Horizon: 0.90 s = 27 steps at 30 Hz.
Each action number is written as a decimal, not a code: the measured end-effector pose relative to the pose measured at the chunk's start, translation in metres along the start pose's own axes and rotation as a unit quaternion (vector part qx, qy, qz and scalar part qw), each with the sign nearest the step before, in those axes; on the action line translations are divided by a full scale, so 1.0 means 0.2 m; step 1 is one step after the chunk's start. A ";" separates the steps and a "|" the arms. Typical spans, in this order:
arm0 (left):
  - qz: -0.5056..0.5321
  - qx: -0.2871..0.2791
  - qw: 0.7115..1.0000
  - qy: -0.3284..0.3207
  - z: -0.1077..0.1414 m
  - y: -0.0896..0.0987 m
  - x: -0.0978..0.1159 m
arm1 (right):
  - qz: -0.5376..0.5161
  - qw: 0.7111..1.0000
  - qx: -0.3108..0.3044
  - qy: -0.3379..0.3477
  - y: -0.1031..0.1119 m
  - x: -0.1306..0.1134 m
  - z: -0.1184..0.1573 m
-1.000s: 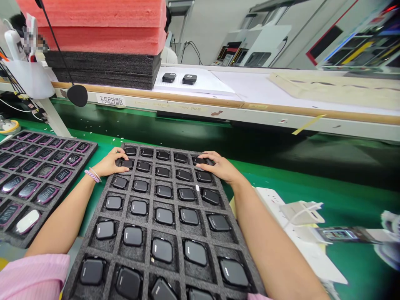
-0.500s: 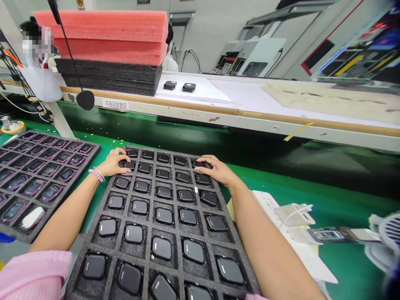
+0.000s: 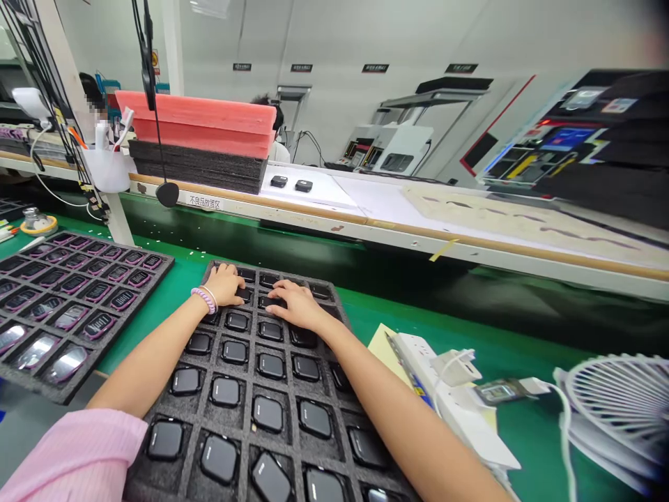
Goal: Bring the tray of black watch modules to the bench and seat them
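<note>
Black foam tray (image 3: 209, 411) of dark square watch bodies lies under my left hand (image 3: 226, 284) and right hand (image 3: 295, 305), both flat, fingers spread, gripping nothing; I judge I'm pressing far-row pieces, nearer rows next.

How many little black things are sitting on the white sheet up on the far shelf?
2. One black device lies on the white sheet, and a second one sits just right of it, both beside the foam stack.
</note>
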<state>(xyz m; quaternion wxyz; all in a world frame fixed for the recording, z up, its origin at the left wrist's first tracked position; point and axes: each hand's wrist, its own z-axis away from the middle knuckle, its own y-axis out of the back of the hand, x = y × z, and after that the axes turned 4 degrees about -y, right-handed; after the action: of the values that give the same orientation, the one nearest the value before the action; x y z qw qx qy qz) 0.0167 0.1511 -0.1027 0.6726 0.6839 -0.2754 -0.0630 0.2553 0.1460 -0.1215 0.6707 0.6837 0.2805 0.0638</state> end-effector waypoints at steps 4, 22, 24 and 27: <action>0.016 0.005 1.000 0.014 0.01 -0.04 -0.05 | 0.008 1.000 0.006 -0.013 -0.03 -0.01 0.01; 0.022 0.013 0.999 -0.028 -0.02 -0.09 -0.10 | -0.042 0.998 0.026 -0.028 -0.09 0.04 -0.02; 0.025 0.013 0.999 -0.031 -0.02 -0.09 -0.11 | -0.049 0.998 0.030 -0.027 -0.10 0.05 -0.01; 0.028 0.013 0.999 -0.034 -0.02 -0.10 -0.11 | -0.057 0.997 0.036 -0.027 -0.10 0.06 -0.01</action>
<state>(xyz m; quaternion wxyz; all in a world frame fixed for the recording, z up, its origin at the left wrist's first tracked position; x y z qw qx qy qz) 0.0054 0.1639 -0.1285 0.6553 0.6823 -0.3179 -0.0632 0.2575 0.1527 -0.1442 0.6555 0.6918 0.3029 -0.0028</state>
